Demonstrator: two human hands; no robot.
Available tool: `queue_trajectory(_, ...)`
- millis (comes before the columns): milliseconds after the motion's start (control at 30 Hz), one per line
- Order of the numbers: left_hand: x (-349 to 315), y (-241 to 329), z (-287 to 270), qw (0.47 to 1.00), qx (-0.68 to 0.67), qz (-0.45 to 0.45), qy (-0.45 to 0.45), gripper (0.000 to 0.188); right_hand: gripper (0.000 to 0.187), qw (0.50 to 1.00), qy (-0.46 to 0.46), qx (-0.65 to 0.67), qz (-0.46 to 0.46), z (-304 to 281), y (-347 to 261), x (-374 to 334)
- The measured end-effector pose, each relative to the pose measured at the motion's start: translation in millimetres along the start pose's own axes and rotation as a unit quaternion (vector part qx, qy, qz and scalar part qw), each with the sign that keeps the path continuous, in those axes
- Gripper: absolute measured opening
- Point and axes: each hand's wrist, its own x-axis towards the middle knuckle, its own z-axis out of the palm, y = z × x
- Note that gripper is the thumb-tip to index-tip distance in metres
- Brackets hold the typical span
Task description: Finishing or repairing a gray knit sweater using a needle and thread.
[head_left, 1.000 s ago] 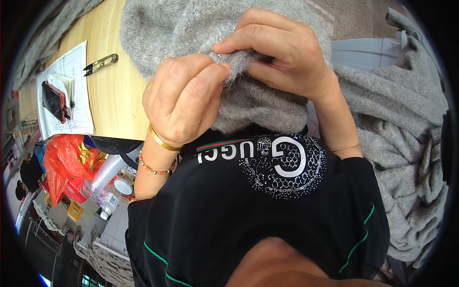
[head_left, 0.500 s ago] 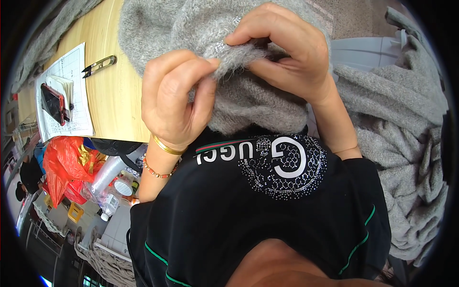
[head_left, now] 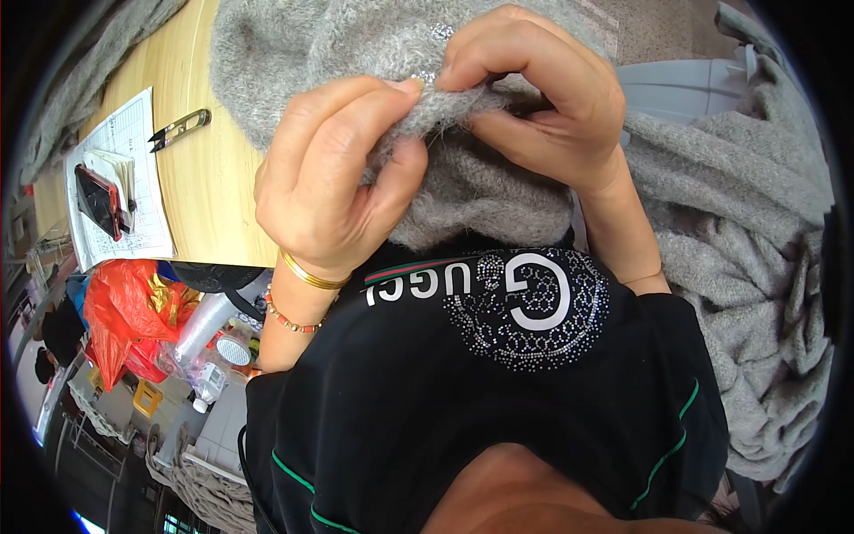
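Note:
A fuzzy grey knitted piece (head_left: 285,67) lies bunched over the table edge and hangs toward my lap. Small silvery shiny bits show on it between my fingers. My left hand (head_left: 334,169) pinches a raised fold of the knit, its index fingertip by the shiny patch and the thumb lower down. On the other side, my right hand (head_left: 547,98) grips the same fold between fingers and thumb, close to the left fingertips. The knit hides part of the right fingers, and whether anything small is held there is unclear.
On the wooden table (head_left: 209,196) at left lie thread snips (head_left: 180,129), a written sheet (head_left: 153,214) and a dark phone (head_left: 100,200) on a small notebook. A red plastic bag (head_left: 116,311) and clear bottle (head_left: 210,381) are below. More grey knitwear (head_left: 756,196) heaps at right.
My left hand has shifted slightly right and up along the fold, closer to the right fingertips, and its thumb sits farther from the index finger. The right hand has barely moved.

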Motion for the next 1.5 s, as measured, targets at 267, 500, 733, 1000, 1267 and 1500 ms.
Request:
queue_trajectory(267, -3.6, -11.8, 2.5, 0.996, 0.024, 0.087, 0.014, 0.038, 0.024, 1.0, 0.013, -0.018, 0.002, 2.3, -2.3, -2.1)
queue_trajectory(500, -3.3, -11.9, 3.4, 0.994, 0.027, 0.103, 0.024, 0.039, 0.024, 0.999, -0.013, 0.003, 0.034, -1.2, -4.1, -0.3)
queue_trajectory(733, -3.9, -0.4, -7.8, 0.997, 0.016, 0.065, -0.029, 0.036, 0.023, 0.908, 0.036, -0.01, -0.418, 4.2, 45.0, 12.2)
queue_trajectory(1000, -3.8, -13.2, -3.6, 0.991, 0.035, 0.127, 0.007, 0.038, 0.033, 0.999, -0.009, -0.021, -0.028, 4.4, 2.3, -1.9)
queue_trajectory(1267, -2.6, -16.5, -7.9, 0.993, 0.035, 0.108, -0.041, 0.034, 0.026, 0.975, -0.054, -0.192, -0.094, 3.8, -0.6, 2.8)
queue_trajectory(1500, -1.6, -16.7, -8.8, 0.993, 0.033, 0.104, -0.054, 0.033, 0.022, 0.976, -0.042, -0.189, -0.097, 9.5, -1.4, 5.7)
